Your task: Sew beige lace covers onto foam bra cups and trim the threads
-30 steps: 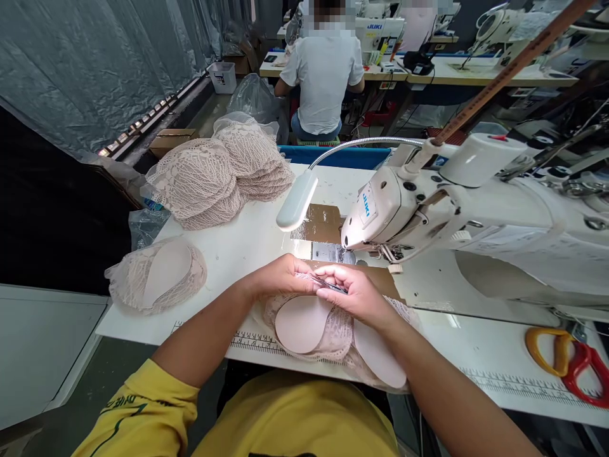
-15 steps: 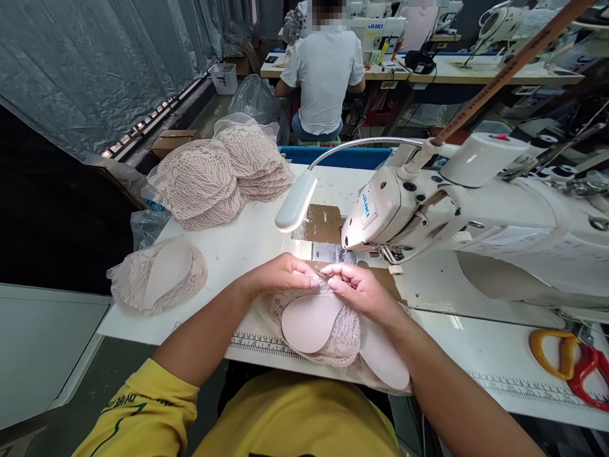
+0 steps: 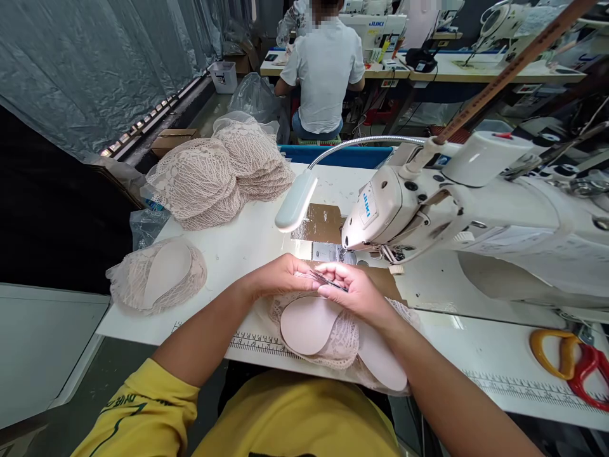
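My left hand [image 3: 280, 276] pinches the upper edge of a pale pink lace bra piece [image 3: 348, 339] lying at the table's front edge. Slim metal thread snips [image 3: 329, 281] are in my right hand [image 3: 356, 291], their tips pointing left toward the pinched lace by my left fingertips. On the lace lies a smooth teardrop-shaped pad [image 3: 309, 325], and a second smooth pad [image 3: 384, 358] sits to its right, partly under my right forearm. Whether the blades touch a thread is too small to tell.
The sewing machine [image 3: 404, 209] stands just beyond my hands, with a lamp [image 3: 295, 202] hanging left of its head. Stacked lace cups [image 3: 200, 181] lie at the back left, another lace cup with pad [image 3: 166, 276] nearer. Scissors [image 3: 587, 374] lie right. A person [image 3: 323, 76] sits ahead.
The snips have turned in my right hand and now show more of their length between my fingers. My left hand keeps its pinch on the lace, almost unmoved.
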`<action>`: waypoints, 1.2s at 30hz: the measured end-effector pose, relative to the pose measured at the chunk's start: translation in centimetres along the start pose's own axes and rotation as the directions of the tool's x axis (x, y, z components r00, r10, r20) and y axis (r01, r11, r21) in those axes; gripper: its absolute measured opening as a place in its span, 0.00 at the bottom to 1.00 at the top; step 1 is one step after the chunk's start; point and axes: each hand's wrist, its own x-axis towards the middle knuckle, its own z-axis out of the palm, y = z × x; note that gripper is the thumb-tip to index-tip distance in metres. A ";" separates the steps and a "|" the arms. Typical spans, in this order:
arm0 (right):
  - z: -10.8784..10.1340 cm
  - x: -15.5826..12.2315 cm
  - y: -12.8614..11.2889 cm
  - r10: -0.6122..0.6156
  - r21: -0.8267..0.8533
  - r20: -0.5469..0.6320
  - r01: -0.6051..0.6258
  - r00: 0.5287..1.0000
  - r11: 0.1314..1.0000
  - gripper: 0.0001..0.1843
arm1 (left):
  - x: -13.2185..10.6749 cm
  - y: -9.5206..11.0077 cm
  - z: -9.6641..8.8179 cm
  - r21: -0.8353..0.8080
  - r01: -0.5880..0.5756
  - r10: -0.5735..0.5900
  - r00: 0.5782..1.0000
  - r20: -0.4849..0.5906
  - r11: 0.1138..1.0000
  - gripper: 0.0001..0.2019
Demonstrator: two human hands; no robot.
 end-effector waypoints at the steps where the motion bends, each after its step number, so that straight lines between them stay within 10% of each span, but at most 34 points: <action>1: 0.1 0.1 0.0 0.024 0.018 0.011 -0.024 1.000 1.000 0.19 | 0.0 0.0 -0.2 -0.008 0.012 -0.012 1.000 0.001 1.000 0.13; 13: -0.9 -0.2 0.6 0.249 0.140 0.001 -0.247 0.968 0.959 0.14 | -0.4 0.0 -2.2 -0.039 0.114 -0.119 0.982 -0.150 0.993 0.15; 36: -1.3 -0.2 1.4 0.016 0.001 -0.032 -0.016 0.999 1.000 0.20 | 0.2 0.0 0.0 -0.069 0.015 -0.021 0.996 -0.086 0.997 0.15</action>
